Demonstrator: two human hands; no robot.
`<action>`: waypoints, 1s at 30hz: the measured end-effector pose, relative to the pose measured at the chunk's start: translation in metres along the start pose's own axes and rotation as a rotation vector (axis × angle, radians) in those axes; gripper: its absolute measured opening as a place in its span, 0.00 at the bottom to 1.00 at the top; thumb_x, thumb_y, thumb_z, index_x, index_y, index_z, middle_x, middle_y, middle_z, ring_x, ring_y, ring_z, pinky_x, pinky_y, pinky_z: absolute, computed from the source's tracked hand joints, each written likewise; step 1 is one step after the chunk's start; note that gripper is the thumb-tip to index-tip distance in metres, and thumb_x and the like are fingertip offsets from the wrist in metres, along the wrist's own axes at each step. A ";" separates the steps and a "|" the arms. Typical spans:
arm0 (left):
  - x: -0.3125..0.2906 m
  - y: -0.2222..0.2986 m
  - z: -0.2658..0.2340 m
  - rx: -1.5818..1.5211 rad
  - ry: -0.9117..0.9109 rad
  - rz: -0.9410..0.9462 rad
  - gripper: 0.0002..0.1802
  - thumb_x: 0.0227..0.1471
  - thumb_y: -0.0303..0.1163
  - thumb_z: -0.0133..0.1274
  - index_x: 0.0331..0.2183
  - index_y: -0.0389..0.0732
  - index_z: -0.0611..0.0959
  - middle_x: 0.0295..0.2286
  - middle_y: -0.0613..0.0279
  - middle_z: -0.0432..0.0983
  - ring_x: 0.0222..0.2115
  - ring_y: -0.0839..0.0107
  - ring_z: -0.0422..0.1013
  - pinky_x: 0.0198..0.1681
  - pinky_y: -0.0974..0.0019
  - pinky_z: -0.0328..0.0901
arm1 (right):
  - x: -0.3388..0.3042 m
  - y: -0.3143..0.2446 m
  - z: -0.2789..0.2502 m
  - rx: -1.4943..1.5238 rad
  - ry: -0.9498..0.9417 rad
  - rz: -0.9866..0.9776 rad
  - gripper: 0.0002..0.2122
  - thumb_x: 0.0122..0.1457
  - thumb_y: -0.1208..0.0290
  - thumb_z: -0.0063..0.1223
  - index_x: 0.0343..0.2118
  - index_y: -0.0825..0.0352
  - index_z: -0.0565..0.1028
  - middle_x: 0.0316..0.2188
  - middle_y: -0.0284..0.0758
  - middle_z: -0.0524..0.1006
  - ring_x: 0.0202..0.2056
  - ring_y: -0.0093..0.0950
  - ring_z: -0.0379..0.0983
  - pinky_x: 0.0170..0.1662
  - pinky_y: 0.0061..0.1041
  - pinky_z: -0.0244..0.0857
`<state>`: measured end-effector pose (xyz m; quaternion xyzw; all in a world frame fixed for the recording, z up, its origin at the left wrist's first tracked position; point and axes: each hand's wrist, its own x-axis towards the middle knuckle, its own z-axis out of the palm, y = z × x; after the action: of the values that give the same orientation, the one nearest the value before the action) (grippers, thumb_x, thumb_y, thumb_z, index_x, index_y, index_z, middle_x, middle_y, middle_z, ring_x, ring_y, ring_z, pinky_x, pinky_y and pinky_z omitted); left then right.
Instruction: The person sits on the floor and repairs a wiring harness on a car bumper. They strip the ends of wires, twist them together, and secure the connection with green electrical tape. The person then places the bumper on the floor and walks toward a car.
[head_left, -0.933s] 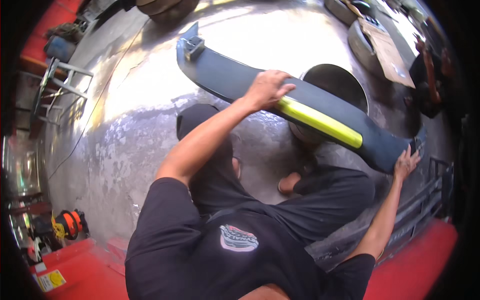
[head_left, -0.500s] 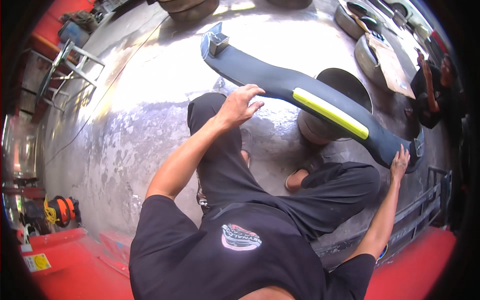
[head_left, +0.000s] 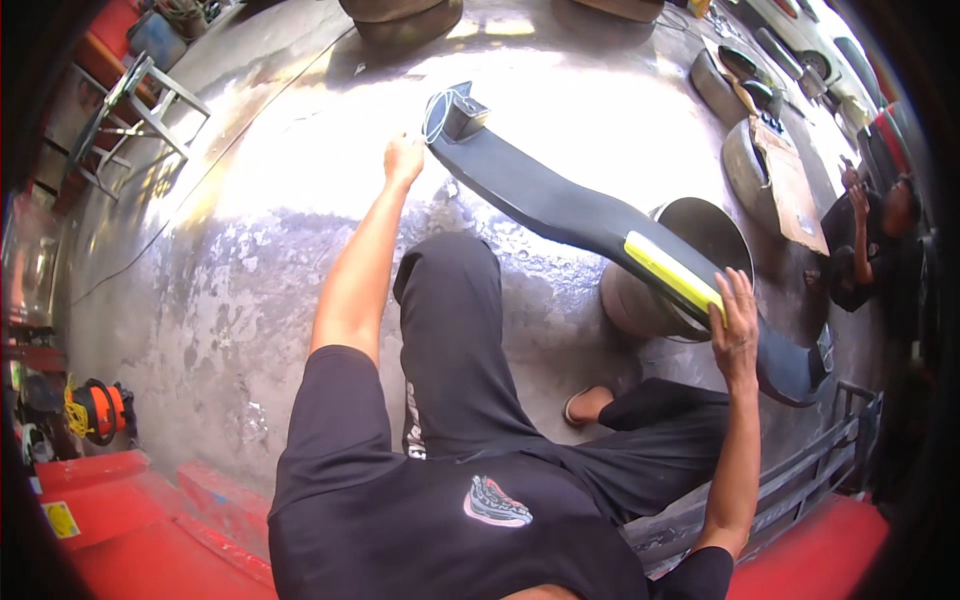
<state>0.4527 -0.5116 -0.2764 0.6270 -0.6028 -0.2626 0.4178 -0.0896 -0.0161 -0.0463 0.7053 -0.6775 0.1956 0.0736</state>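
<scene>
Across the drum (head_left: 640, 300), the spoiler (head_left: 560, 205) rests, right hand (head_left: 735, 325) spread flat steadying it; left hand (head_left: 403, 160) loosely curled beside its end.

The left arm stretches straight forward, bare to the short sleeve, its hand (head_left: 403, 160) palm down with fingers curled at full reach. The right arm extends up the right side, its hand (head_left: 736, 325) flat, fingers spread and pressing down
</scene>
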 end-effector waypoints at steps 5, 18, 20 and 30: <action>0.004 0.086 0.084 -0.222 -0.130 -0.360 0.26 0.53 0.40 0.65 0.49 0.32 0.85 0.34 0.47 0.86 0.33 0.62 0.83 0.39 0.59 0.77 | 0.099 -0.060 0.030 0.043 -0.050 -0.111 0.20 0.62 0.73 0.60 0.58 0.66 0.78 0.61 0.46 0.73 0.63 0.50 0.69 0.64 0.46 0.64; 0.033 0.103 0.027 -0.537 -0.124 -0.091 0.07 0.62 0.25 0.52 0.42 0.33 0.80 0.32 0.59 0.80 0.26 0.73 0.78 0.24 0.68 0.78 | 0.387 -0.199 0.284 0.356 -0.090 -0.191 0.31 0.67 0.56 0.58 0.66 0.72 0.67 0.60 0.55 0.72 0.62 0.52 0.68 0.64 0.44 0.65; 0.033 0.106 0.017 -0.548 -0.116 -0.056 0.07 0.64 0.24 0.51 0.41 0.32 0.81 0.32 0.58 0.79 0.27 0.73 0.78 0.26 0.68 0.78 | 0.416 -0.215 0.298 0.365 -0.048 -0.155 0.30 0.67 0.57 0.58 0.66 0.72 0.67 0.60 0.54 0.72 0.62 0.52 0.68 0.64 0.44 0.65; 0.018 0.120 -0.003 -0.527 -0.036 0.034 0.08 0.65 0.22 0.52 0.42 0.32 0.85 0.31 0.59 0.80 0.27 0.75 0.77 0.28 0.69 0.75 | 0.458 -0.211 0.361 0.454 0.021 -0.007 0.23 0.62 0.76 0.55 0.62 0.69 0.73 0.44 0.47 0.81 0.47 0.47 0.78 0.54 0.43 0.71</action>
<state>0.3939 -0.5196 -0.1710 0.4816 -0.5315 -0.4147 0.5600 0.1846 -0.5589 -0.1693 0.7042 -0.6127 0.3500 -0.0791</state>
